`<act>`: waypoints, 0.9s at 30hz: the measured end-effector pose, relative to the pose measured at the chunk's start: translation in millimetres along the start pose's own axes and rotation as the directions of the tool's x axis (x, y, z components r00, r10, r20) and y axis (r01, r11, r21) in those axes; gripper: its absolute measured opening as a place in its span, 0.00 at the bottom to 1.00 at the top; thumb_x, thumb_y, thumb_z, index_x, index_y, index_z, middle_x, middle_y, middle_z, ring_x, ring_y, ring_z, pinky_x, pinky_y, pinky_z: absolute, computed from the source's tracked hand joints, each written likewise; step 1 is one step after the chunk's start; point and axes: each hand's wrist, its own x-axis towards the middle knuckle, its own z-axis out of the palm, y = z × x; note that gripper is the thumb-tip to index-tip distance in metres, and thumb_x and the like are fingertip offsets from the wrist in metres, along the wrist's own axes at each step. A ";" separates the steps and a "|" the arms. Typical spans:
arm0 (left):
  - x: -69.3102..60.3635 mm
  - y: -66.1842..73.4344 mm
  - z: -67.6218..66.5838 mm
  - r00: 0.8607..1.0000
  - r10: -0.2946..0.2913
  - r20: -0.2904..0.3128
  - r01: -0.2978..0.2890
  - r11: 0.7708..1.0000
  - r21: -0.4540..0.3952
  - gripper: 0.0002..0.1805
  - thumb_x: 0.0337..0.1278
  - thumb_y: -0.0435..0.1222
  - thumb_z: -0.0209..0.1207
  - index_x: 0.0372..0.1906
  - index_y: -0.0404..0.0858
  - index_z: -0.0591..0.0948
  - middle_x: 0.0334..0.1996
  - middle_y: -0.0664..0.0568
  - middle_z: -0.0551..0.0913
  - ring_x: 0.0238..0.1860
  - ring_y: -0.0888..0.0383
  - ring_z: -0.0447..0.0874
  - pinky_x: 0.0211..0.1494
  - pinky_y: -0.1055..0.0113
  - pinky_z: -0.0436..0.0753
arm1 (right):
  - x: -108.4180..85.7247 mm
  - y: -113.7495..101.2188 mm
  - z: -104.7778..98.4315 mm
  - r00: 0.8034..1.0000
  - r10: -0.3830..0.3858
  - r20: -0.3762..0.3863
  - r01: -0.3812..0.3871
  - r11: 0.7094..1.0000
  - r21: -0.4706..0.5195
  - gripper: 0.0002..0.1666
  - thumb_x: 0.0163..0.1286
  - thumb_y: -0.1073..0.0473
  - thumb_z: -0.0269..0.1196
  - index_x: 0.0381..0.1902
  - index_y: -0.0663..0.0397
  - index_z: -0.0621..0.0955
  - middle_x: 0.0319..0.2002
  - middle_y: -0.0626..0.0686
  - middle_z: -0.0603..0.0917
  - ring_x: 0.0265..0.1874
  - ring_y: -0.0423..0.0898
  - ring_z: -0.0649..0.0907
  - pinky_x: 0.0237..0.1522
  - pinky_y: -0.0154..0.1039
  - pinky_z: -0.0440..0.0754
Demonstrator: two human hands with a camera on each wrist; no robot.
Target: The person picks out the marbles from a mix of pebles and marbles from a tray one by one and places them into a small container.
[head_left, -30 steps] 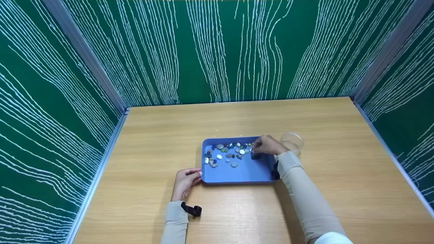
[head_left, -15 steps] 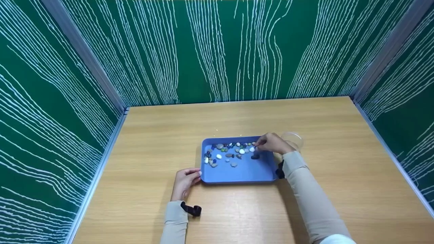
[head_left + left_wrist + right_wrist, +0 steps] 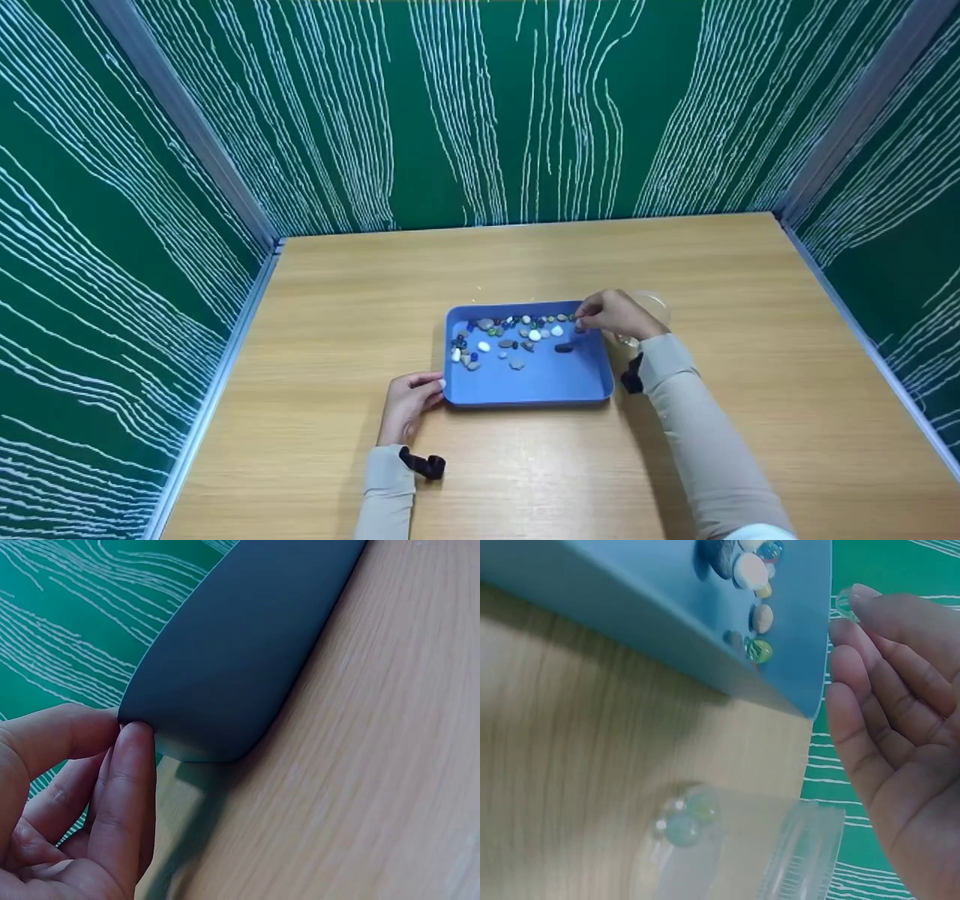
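Observation:
My left hand (image 3: 407, 405) pinches the rim of a blue tray (image 3: 532, 386) at its near left corner; in the left wrist view the thumb and a finger meet on the tray's edge (image 3: 225, 652). Between the thumb and fingertip of my right hand (image 3: 900, 682) is a clear glass marble (image 3: 846, 604), held above the tray's far right corner. Pebbles and marbles lie in the tray, mostly along its far and left sides. Among them are white pebbles (image 3: 535, 335), a black stone (image 3: 564, 348) and a flat grey stone (image 3: 517, 364).
A clear plastic cup (image 3: 799, 855) stands just right of the tray, partly behind my right hand in the head view. Several marbles (image 3: 682, 829) show inside it. Green panels with white lines (image 3: 525, 112) border the wooden table (image 3: 360, 300).
My right hand has moved right and slightly away from me, from over the black stone to the tray's far right corner. The black stone is now uncovered. My left hand keeps its place.

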 end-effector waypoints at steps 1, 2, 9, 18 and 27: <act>-0.2 0.0 0.0 1.000 0.003 -0.002 -0.003 1.000 0.003 0.16 0.50 0.21 0.62 0.46 0.19 0.79 0.33 0.48 0.84 0.31 0.63 0.83 0.37 0.73 0.86 | -1.3 -0.1 -1.4 1.000 0.004 -0.003 -0.004 1.000 -0.002 0.12 0.65 0.63 0.63 0.45 0.61 0.84 0.42 0.58 0.87 0.43 0.52 0.84 0.49 0.45 0.84; -0.4 0.2 -0.1 1.000 0.006 -0.004 -0.006 1.000 0.007 0.16 0.50 0.21 0.62 0.46 0.19 0.80 0.33 0.48 0.84 0.31 0.63 0.83 0.37 0.73 0.86 | -2.5 0.1 -2.7 1.000 0.004 -0.007 -0.004 1.000 -0.004 0.12 0.66 0.63 0.62 0.45 0.61 0.84 0.42 0.59 0.87 0.43 0.52 0.84 0.49 0.45 0.84; -1.7 1.2 0.2 1.000 0.007 -0.003 -0.007 1.000 0.012 0.16 0.50 0.22 0.63 0.47 0.19 0.80 0.36 0.45 0.85 0.32 0.62 0.83 0.38 0.73 0.86 | -10.0 5.3 -11.7 0.999 0.022 -0.038 -0.023 1.000 -0.007 0.11 0.66 0.62 0.63 0.45 0.58 0.85 0.42 0.56 0.86 0.41 0.51 0.82 0.44 0.40 0.82; -1.8 1.8 0.7 1.000 -0.019 -0.009 0.019 0.999 0.029 0.17 0.51 0.22 0.62 0.48 0.20 0.79 0.36 0.45 0.84 0.32 0.63 0.82 0.39 0.72 0.86 | -16.2 18.2 -22.6 0.997 0.063 -0.045 -0.062 0.998 0.018 0.11 0.67 0.59 0.62 0.46 0.54 0.84 0.44 0.56 0.85 0.43 0.51 0.82 0.51 0.47 0.83; -1.4 1.1 0.7 1.000 -0.006 -0.002 0.006 1.000 0.008 0.18 0.51 0.22 0.62 0.48 0.19 0.79 0.35 0.47 0.83 0.32 0.62 0.82 0.39 0.72 0.86 | -25.1 27.2 -35.7 0.997 0.043 -0.060 -0.040 0.998 0.041 0.13 0.67 0.57 0.62 0.46 0.56 0.83 0.45 0.58 0.85 0.45 0.52 0.82 0.54 0.49 0.81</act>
